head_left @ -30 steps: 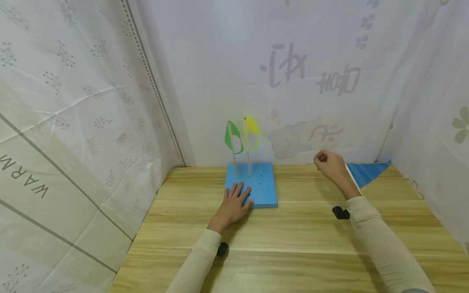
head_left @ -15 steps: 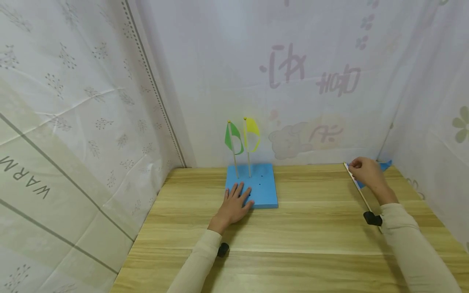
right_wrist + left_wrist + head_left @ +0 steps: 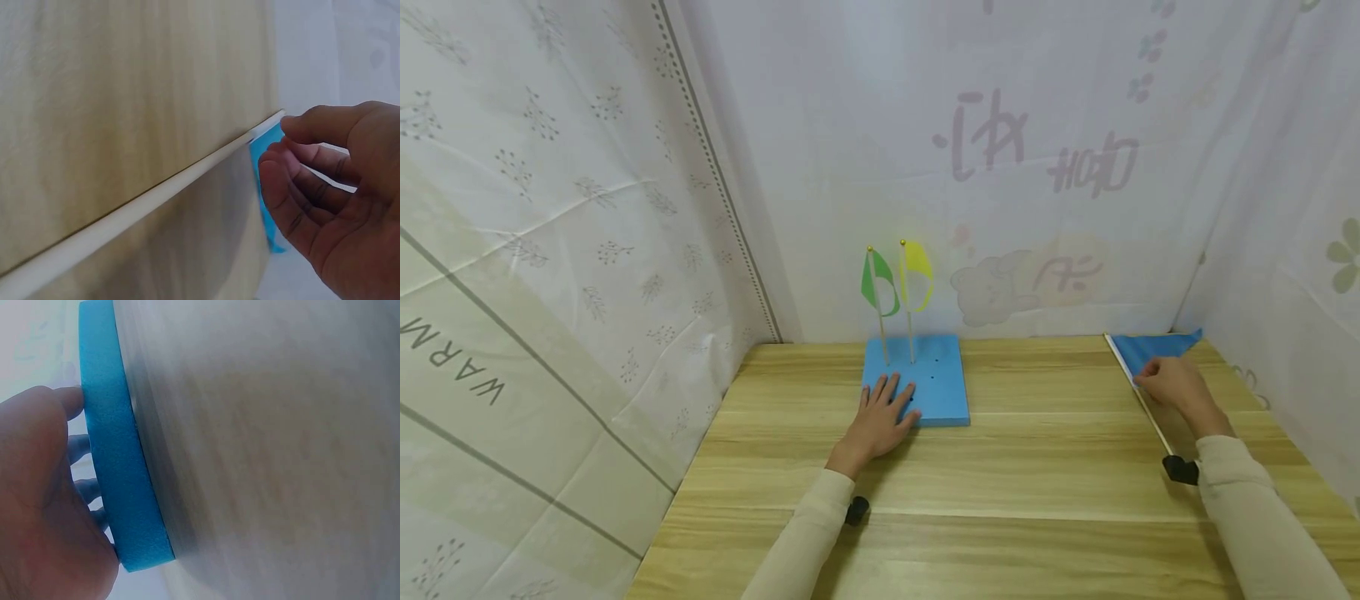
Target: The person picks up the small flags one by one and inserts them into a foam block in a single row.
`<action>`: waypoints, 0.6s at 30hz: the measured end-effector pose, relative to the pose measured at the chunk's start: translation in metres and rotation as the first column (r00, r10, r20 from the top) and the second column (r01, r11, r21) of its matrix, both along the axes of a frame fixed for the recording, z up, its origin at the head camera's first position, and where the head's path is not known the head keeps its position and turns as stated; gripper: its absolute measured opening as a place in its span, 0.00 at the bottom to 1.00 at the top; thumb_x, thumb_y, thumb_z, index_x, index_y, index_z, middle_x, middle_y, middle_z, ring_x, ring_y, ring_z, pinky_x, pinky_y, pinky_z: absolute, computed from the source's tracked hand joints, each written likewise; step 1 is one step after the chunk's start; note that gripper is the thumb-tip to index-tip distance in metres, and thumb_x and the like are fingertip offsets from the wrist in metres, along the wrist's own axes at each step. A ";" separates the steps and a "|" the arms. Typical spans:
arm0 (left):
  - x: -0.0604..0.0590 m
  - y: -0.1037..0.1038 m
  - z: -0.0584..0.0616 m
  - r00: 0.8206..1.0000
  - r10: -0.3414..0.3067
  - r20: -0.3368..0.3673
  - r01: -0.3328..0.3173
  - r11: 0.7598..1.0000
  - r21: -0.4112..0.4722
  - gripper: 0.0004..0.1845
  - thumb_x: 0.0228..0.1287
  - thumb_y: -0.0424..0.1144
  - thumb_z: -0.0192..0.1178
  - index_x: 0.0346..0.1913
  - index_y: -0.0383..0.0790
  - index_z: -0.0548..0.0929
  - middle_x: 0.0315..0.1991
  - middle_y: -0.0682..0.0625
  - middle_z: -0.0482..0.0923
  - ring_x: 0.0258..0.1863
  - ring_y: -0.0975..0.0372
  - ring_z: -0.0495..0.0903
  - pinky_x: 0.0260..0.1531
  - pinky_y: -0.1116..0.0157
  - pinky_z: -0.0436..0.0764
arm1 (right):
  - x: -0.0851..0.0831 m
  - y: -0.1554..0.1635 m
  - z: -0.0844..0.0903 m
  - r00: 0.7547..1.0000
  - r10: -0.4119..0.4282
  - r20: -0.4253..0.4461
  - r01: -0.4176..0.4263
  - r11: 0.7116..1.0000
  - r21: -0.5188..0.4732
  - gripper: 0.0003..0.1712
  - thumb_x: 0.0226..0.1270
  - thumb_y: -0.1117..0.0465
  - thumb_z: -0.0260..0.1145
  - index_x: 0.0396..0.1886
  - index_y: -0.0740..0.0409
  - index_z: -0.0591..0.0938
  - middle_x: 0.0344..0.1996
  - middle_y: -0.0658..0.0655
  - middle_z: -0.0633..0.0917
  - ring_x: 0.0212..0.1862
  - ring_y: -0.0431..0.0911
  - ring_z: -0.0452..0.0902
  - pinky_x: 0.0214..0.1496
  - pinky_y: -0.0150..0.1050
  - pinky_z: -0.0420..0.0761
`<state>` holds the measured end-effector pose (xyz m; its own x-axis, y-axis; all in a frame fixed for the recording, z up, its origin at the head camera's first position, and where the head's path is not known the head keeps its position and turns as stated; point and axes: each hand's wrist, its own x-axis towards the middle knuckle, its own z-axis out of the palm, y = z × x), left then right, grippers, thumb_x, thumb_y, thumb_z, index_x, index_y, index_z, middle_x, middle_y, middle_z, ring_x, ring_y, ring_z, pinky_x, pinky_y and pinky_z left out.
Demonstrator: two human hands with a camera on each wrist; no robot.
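My left hand (image 3: pixel 876 423) rests with spread fingers on the near left part of a blue board (image 3: pixel 943 400). In the left wrist view, the thumb and fingers lie across the face of the blue board (image 3: pixel 119 437). A green flag (image 3: pixel 871 287) and a yellow flag (image 3: pixel 917 275) stand upright on thin sticks in it. At the right, a blue pennant flag (image 3: pixel 1150 348) lies on the table. My right hand (image 3: pixel 1176 387) is over its cloth, beside the stick. In the right wrist view, the right hand (image 3: pixel 337 181) has bent fingers, with a gap between thumb and forefinger, near the white stick (image 3: pixel 156 194).
The wooden table (image 3: pixel 1030 500) runs back to a patterned white curtain (image 3: pixel 850 125). More curtain hangs at both sides. Small dark holes dot the board's right half. Black wrist devices sit under both sleeves.
My right hand has moved right to the blue flag, then toward me along its stick, uncovering the stick's top. The left hand and the blue board have stayed put.
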<state>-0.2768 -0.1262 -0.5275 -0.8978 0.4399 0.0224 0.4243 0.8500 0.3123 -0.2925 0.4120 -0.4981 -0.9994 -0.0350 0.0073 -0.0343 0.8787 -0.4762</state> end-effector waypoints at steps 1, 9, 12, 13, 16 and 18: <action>0.000 0.000 0.000 1.000 0.002 0.002 -0.002 1.000 0.000 0.34 0.87 0.55 0.47 0.86 0.45 0.60 0.87 0.37 0.47 0.87 0.39 0.44 0.83 0.34 0.45 | 0.000 0.002 -0.002 1.000 0.003 0.015 -0.003 1.000 0.003 0.15 0.74 0.59 0.66 0.31 0.68 0.83 0.24 0.57 0.82 0.30 0.50 0.75 0.32 0.41 0.73; 0.001 0.001 0.000 1.000 0.011 0.008 -0.011 1.000 0.006 0.34 0.87 0.56 0.47 0.86 0.46 0.61 0.87 0.38 0.48 0.87 0.40 0.45 0.83 0.34 0.45 | 0.004 0.008 -0.009 0.991 -0.006 0.131 0.006 1.000 -0.002 0.17 0.72 0.56 0.67 0.28 0.65 0.82 0.25 0.56 0.82 0.32 0.51 0.76 0.31 0.40 0.73; 0.001 0.001 0.002 1.000 0.011 0.011 -0.011 1.000 0.004 0.34 0.87 0.57 0.46 0.86 0.47 0.61 0.88 0.38 0.47 0.87 0.41 0.44 0.84 0.35 0.45 | 0.004 0.007 -0.009 0.988 -0.020 0.153 0.020 1.000 0.001 0.17 0.71 0.54 0.68 0.27 0.63 0.83 0.25 0.55 0.81 0.32 0.50 0.76 0.31 0.40 0.73; 0.002 0.001 0.002 1.000 0.012 0.013 -0.012 1.000 0.004 0.34 0.87 0.57 0.46 0.86 0.47 0.61 0.88 0.38 0.47 0.88 0.41 0.44 0.84 0.35 0.45 | 0.004 0.007 -0.009 0.988 -0.020 0.156 0.019 1.000 0.005 0.17 0.70 0.54 0.68 0.26 0.62 0.82 0.24 0.54 0.81 0.32 0.50 0.76 0.31 0.40 0.72; 0.003 0.001 0.003 1.000 0.013 0.017 -0.013 1.000 0.002 0.34 0.87 0.57 0.45 0.86 0.48 0.60 0.88 0.39 0.46 0.88 0.41 0.44 0.84 0.35 0.45 | 0.004 0.005 -0.008 0.986 -0.020 0.165 0.016 1.000 0.024 0.19 0.69 0.53 0.68 0.20 0.56 0.79 0.20 0.51 0.78 0.29 0.48 0.74 0.31 0.40 0.71; 0.003 0.001 0.003 1.000 0.013 0.018 -0.013 1.000 -0.001 0.34 0.87 0.57 0.45 0.86 0.48 0.60 0.88 0.39 0.46 0.88 0.41 0.44 0.84 0.35 0.45 | 0.004 0.003 -0.007 0.984 -0.022 0.175 0.017 0.999 0.032 0.21 0.68 0.53 0.68 0.16 0.53 0.75 0.17 0.49 0.75 0.26 0.47 0.73 0.30 0.39 0.70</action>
<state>-0.2735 -0.1252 -0.5241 -0.9036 0.4283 0.0054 0.4075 0.8557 0.3189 -0.2888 0.4153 -0.5056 -0.9855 -0.0130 -0.1691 0.0648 0.8925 -0.4464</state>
